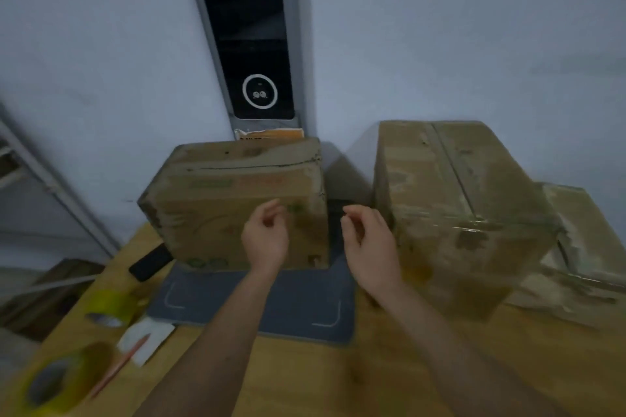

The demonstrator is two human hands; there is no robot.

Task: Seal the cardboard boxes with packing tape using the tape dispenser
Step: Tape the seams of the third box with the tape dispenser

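Note:
A cardboard box (216,203) stands at the back of a grey mat (298,308), its printed side facing me. My left hand (266,237) hovers in front of its lower right part, fingers loosely curled and empty. My right hand (369,247) floats between this box and a taller taped box (450,213) on the right, fingers apart and holding nothing. Two yellowish tape rolls lie at the table's left edge, one (108,308) further back and one (57,379) closer to me. No tape dispenser is clearly visible.
A third, lower box (576,247) wrapped in clear tape lies at the far right. A black object (149,262) pokes out left of the middle box. A white card (145,338) and an orange pen (118,369) lie near the rolls. A dark panel (250,44) stands against the wall.

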